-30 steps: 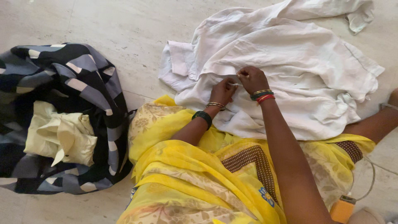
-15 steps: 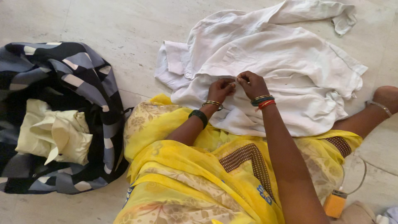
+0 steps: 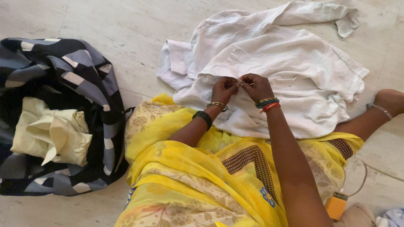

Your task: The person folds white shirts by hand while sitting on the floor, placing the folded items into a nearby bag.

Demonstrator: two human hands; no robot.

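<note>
A crumpled white shirt [image 3: 286, 63] lies spread on the pale stone floor in front of my lap. My left hand [image 3: 224, 89] and my right hand [image 3: 255, 86] meet at its front edge near the middle, both pinching the white cloth, fingertips almost touching. Bangles circle both wrists. My yellow patterned garment [image 3: 189, 168] covers my lap below the shirt.
A dark bag with grey and white patches [image 3: 80, 84] lies open at the left, a pale yellow garment [image 3: 50, 134] inside it. An orange device with a cord [image 3: 336, 205] sits at the lower right. My foot with an anklet [image 3: 385, 105] rests at the right edge.
Both hands stay pinched on the shirt's edge and have shifted slightly. The view has drifted, so the shirt and bag sit a little further left.
</note>
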